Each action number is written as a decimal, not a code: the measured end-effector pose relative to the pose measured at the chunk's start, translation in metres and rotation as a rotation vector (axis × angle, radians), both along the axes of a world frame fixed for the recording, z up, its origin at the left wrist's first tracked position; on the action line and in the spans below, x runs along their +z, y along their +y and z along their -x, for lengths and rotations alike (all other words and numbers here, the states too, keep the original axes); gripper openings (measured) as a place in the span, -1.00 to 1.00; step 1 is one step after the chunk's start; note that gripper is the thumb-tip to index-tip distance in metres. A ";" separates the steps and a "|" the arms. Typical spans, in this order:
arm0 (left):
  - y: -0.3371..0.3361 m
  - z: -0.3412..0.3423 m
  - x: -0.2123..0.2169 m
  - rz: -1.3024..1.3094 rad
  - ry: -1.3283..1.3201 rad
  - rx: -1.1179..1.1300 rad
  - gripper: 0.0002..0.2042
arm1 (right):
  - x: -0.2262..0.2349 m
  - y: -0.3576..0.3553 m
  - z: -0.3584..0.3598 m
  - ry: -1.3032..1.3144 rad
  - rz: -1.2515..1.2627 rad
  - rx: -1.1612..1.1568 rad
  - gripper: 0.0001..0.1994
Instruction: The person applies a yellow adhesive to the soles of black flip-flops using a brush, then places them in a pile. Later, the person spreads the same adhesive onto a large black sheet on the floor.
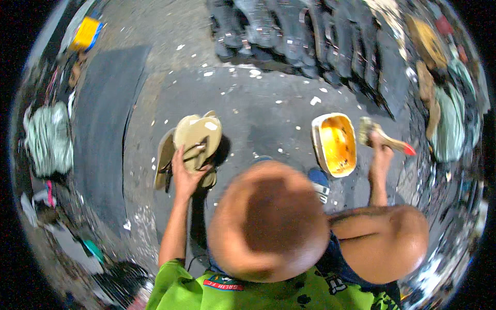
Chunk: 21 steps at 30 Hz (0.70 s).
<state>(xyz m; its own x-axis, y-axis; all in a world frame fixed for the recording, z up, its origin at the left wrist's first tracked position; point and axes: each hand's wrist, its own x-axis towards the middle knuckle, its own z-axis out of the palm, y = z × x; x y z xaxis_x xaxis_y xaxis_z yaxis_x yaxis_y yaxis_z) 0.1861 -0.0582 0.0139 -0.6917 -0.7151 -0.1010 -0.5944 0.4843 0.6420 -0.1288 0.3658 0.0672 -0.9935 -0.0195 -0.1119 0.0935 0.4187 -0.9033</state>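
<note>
My left hand [187,173] is closed round several beige flip-flops [189,132] with dark straps, left of my knees. They are bunched together, soles overlapping, so the count is unclear. Out to the right, my right hand [381,149] grips a paintbrush [393,143] with a wooden handle tipped in red. Its pale bristles [365,130] point left, toward a white tub [315,135] standing between me and the brush. Orange-yellow liquid [339,142] coats the inside of that tub, with dark smears at its lower end.
Rows of dark flip-flops or soles [289,33] lie across the far side. A dark mat [106,103] covers floor on the left, near a pale green bundle [50,137] and a yellow-blue box [87,34]. Another green bundle [448,124] sits far right. White scraps dot the floor.
</note>
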 end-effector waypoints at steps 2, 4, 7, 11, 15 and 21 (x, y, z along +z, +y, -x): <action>0.020 0.060 -0.015 0.093 0.026 -0.160 0.05 | -0.011 -0.009 -0.011 -0.017 -0.121 0.121 -0.53; 0.026 0.093 -0.021 0.140 -0.028 -0.230 0.05 | -0.042 -0.024 -0.014 0.120 -0.256 0.275 -0.59; 0.044 0.134 -0.015 0.105 0.010 -0.308 0.04 | -0.056 -0.040 -0.016 0.347 -0.538 0.296 -0.62; 0.070 0.160 0.012 0.149 0.090 -0.295 0.04 | -0.039 -0.020 -0.017 0.456 -0.892 0.480 -0.65; 0.078 0.152 0.055 -0.868 0.462 0.075 0.08 | -0.006 0.010 -0.025 0.213 -0.364 0.261 -0.70; 0.114 0.090 0.019 -0.258 -0.119 -0.589 0.11 | -0.029 -0.007 -0.027 0.380 -0.361 0.296 -0.77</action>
<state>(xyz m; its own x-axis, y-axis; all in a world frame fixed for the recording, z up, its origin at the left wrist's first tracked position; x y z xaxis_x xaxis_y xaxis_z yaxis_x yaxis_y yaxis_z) 0.0956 0.0554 0.0327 -0.9339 -0.1626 -0.3184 -0.3507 0.5899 0.7273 -0.1016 0.3591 0.0386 -0.9233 -0.3283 0.1993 -0.3757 0.6638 -0.6468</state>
